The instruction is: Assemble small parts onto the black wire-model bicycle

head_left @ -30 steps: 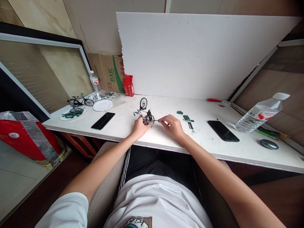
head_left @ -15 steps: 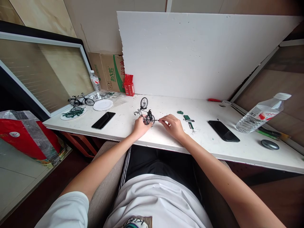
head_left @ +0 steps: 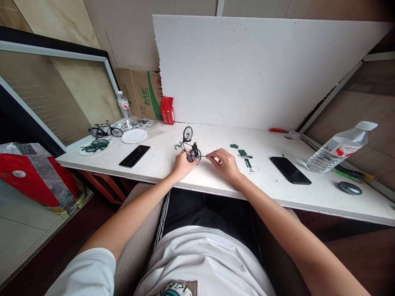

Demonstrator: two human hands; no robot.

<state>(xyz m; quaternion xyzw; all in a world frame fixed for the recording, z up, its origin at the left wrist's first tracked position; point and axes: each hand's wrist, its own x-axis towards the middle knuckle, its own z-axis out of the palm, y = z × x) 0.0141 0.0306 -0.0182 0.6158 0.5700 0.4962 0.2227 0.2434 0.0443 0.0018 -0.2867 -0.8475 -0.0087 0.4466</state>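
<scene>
A small black model bicycle (head_left: pixel 187 135) is tilted up over the white table, one wheel at the top and the other low by my fingers. My left hand (head_left: pixel 183 165) is closed around its lower part, near the lower wheel. From the right, my right hand (head_left: pixel 225 163) pinches a thin dark rod (head_left: pixel 204 156), whose far end meets the bicycle by the lower wheel. What kind of rod it is, I cannot make out. Several small green and black plastic parts (head_left: pixel 242 152) lie just right of my right hand.
A second model bicycle (head_left: pixel 105 130), a plate of green parts (head_left: pixel 95 146) and a white lid (head_left: pixel 133 136) are at the left. Phones lie on both sides, one black phone (head_left: pixel 290 170) at right. A water bottle (head_left: pixel 339 148) and a computer mouse (head_left: pixel 350 188) stand farther right.
</scene>
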